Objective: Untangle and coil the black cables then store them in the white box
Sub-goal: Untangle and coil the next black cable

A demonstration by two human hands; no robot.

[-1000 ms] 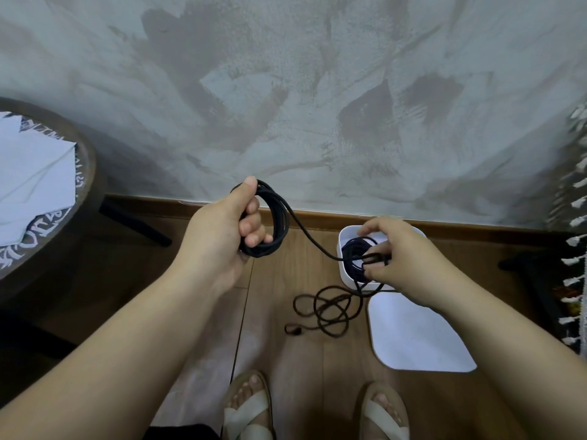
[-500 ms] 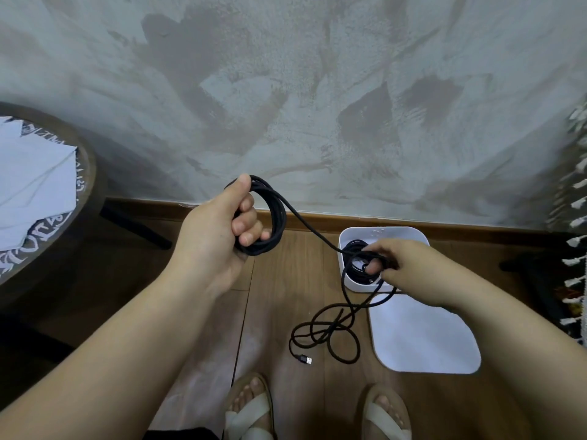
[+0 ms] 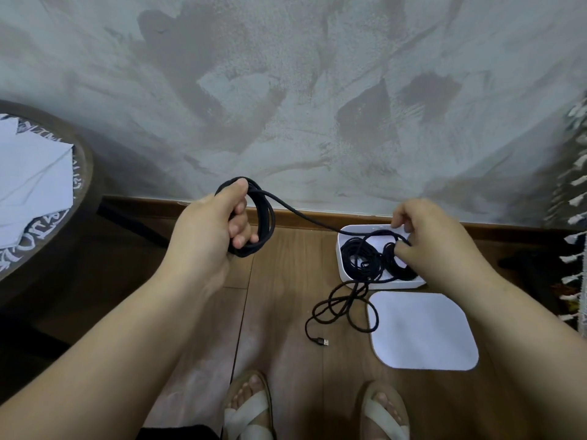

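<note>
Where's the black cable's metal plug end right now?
Head view: the metal plug end lies on the wooden floor, just left of the flat white lid, nearer the person than the white box.

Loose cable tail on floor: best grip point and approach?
Probably pinch just behind the USB plug, from above on its left. That end lies flat and alone on bare floor; the loops toward the white box cross each other, and the lid crowds the right side.
</note>
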